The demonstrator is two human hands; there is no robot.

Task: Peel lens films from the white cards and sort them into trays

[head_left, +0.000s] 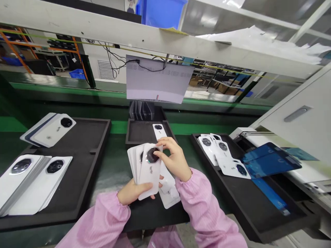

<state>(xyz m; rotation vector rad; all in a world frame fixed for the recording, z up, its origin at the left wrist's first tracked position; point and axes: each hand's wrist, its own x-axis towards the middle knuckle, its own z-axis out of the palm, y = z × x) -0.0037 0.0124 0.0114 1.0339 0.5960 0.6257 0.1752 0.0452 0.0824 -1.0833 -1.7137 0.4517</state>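
My left hand (133, 193) grips a fanned stack of white phone back covers (144, 168) from below, each with a round dark camera ring. My right hand (173, 158) pinches the top edge of the front cover at its camera ring. More white covers (169, 193) lie under my hands on the middle black tray (144, 213). Both arms wear pink sleeves.
A black tray (85, 151) on the left holds stacks of white covers (49, 131). On the right, another black tray (232, 199) holds overlapping covers (222, 155). Blue film sheets (271, 162) lie at the right by a white machine (297, 120). A small far tray (141, 132) holds one cover (158, 130) and dark upright inserts.
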